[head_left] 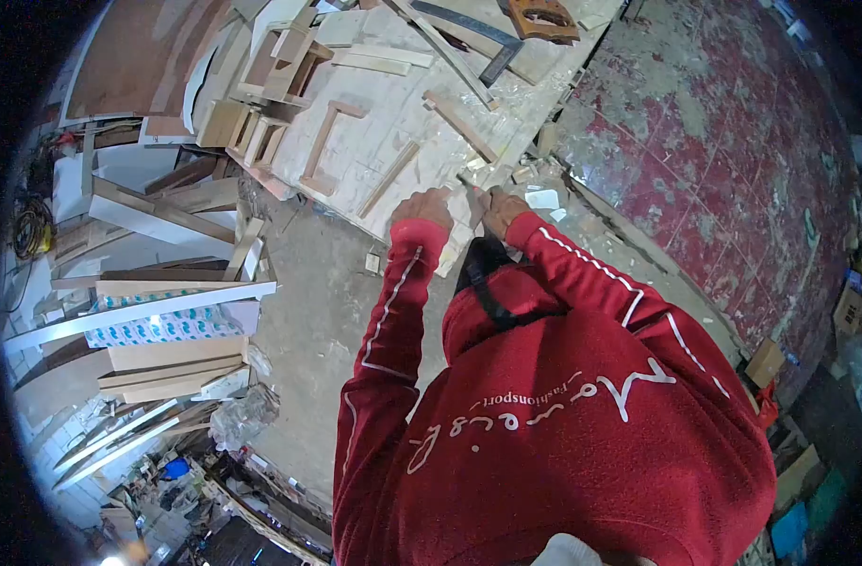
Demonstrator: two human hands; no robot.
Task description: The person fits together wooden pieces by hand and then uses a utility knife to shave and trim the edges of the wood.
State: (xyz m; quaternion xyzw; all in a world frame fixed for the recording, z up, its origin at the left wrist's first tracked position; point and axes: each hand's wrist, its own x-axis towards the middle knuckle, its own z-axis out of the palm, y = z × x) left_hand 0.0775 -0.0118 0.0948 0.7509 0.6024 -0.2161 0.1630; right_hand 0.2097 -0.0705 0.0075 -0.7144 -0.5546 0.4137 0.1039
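Note:
Both of my hands are at the near edge of the wooden workbench [403,123]. My left hand [422,208] is closed with its knuckles up; whatever its fingers hold is hidden. My right hand [503,211] is closed around a thin, dark tool [467,181], too small to name, which points up and left over the bench. Just beyond my left hand lies a narrow wood strip [389,179]. A second strip [461,127] lies farther up, beyond my right hand. To the left is a three-sided wooden frame [325,146].
A handsaw [544,19] and a dark try square [497,58] lie at the bench's far end. Box-like wooden assemblies [294,61] stand at its left. Boards and offcuts [167,311] are piled left on the floor. Scraps and a white piece [542,199] lie right of my right hand.

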